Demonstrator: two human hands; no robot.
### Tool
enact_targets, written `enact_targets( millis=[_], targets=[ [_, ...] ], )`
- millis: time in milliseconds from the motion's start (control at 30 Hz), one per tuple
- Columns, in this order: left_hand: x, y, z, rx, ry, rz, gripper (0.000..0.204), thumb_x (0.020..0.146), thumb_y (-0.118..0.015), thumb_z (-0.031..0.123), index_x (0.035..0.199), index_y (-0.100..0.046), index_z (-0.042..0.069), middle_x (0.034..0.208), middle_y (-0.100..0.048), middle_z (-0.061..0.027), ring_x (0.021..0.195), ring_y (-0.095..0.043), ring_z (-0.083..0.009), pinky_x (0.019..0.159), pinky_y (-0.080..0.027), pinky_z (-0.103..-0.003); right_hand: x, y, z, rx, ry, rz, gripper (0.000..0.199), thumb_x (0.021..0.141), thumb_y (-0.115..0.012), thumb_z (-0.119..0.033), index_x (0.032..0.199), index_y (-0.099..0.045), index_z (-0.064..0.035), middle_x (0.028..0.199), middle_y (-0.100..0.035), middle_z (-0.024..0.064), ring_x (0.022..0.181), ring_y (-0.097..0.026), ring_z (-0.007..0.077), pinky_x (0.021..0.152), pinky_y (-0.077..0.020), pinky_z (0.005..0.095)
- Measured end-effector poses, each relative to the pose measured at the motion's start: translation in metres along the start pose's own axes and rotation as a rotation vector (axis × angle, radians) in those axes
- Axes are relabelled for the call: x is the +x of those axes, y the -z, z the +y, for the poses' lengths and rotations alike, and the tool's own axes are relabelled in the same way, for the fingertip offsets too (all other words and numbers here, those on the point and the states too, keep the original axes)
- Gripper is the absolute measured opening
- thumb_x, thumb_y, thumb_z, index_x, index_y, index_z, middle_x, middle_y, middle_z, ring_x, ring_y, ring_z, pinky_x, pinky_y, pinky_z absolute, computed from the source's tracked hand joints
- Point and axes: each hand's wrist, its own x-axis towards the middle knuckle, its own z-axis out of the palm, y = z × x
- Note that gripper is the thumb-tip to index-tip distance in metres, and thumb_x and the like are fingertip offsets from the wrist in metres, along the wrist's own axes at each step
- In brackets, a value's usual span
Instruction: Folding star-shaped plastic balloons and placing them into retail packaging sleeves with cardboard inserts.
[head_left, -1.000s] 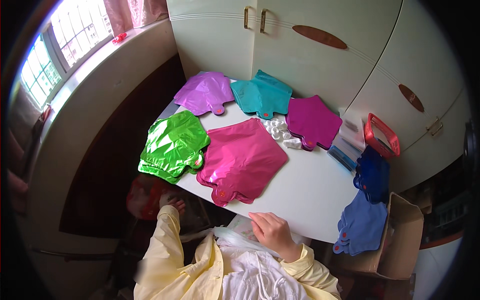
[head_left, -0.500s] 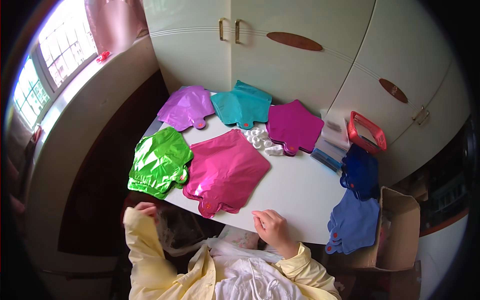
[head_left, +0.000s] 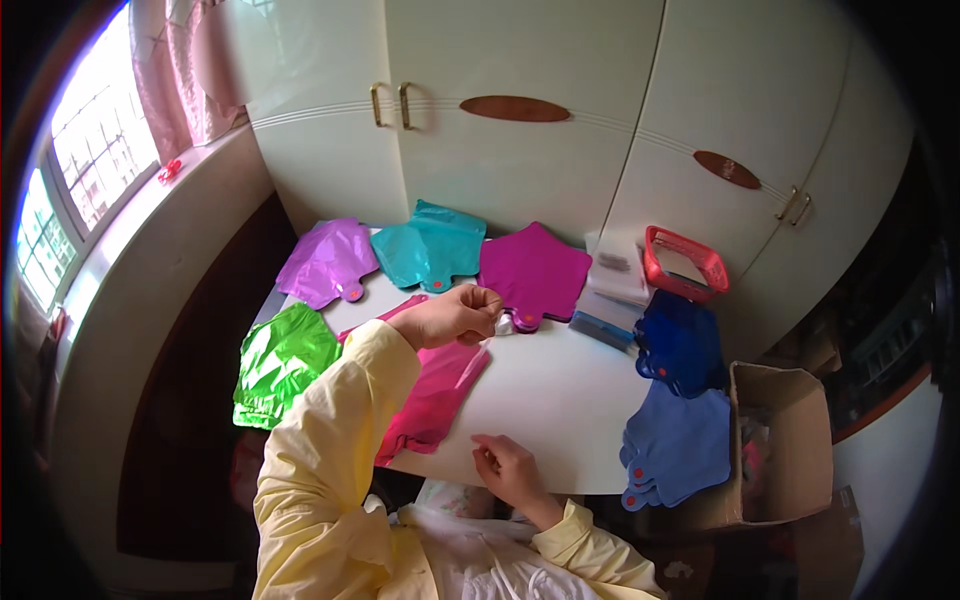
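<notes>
My left hand [head_left: 455,316] reaches across the table, fingers pinched together. It is above the white crumpled items [head_left: 504,325], which it mostly covers; whether it holds one of them I cannot see. Beneath that forearm lies a stack of flat, hot-pink foil balloons [head_left: 440,395], partly hidden. Just beyond the fingertips is a magenta stack of star-shaped foil balloons [head_left: 535,270] with a small tab. My right hand [head_left: 508,470] rests by the table's front edge, fingers curled, with nothing visible in them.
Green [head_left: 285,365], purple [head_left: 328,262] and teal foil balloons [head_left: 430,245] lie left and back. Dark blue [head_left: 682,340] and dull blue ones [head_left: 680,445] sit at the right edge, beside an open cardboard box [head_left: 790,450]. A red basket [head_left: 685,262] stands near clear plastic bags [head_left: 617,270].
My left hand has swung from beside the table's front left edge up over the hot-pink stack to the white items. My right hand stays near the front edge. The view has shifted right.
</notes>
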Motion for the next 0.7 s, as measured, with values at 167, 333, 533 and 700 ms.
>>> enact_targets(
  millis=[167,333,533,700],
  targets=[
    [0.018,-0.023,-0.023,-0.217,0.003,-0.226,0.030,0.074,-0.054,-0.009,0.063,-0.034,0.009,0.057,-0.034,0.0026,0.046,-0.031,-0.0076,0.041,-0.021,-0.024,0.009,0.012,0.024,0.615,-0.172,0.319,0.042,0.087,-0.067,-0.018,0.120,-0.049,-0.0001,0.095,-0.053,0.0042,0.073,-0.053,0.0076,0.062,-0.0453,0.0223],
    [0.019,-0.051,-0.031,-0.096,0.142,-0.344,0.031,0.079,-0.056,-0.005,0.063,-0.034,0.010,0.059,-0.038,0.0026,0.050,-0.035,-0.0062,0.045,-0.028,-0.022,0.029,0.025,0.014,0.706,-0.326,0.152,0.028,0.090,-0.064,-0.019,0.109,-0.059,0.0013,0.087,-0.060,0.0027,0.069,-0.053,0.0054,0.060,-0.0436,0.0208],
    [0.055,0.009,-0.060,1.402,-0.264,0.308,0.017,0.082,-0.062,0.018,0.083,-0.066,0.002,0.079,-0.064,-0.0094,0.078,-0.062,-0.0248,0.063,-0.051,-0.037,0.012,0.017,0.008,0.719,-0.369,0.151,0.020,0.091,-0.063,-0.020,0.094,-0.067,-0.0010,0.078,-0.065,0.0013,0.068,-0.055,0.0045,0.062,-0.0454,0.0193],
    [0.091,0.038,-0.118,1.897,-0.320,0.446,0.014,0.075,-0.060,0.015,0.074,-0.069,0.005,0.081,-0.064,-0.0092,0.088,-0.059,-0.0250,0.066,-0.054,-0.037,-0.003,0.013,0.007,0.677,-0.335,0.116,0.022,0.091,-0.063,-0.022,0.095,-0.068,-0.0011,0.079,-0.065,0.0015,0.070,-0.056,0.0053,0.063,-0.0467,0.0206]
  ],
)
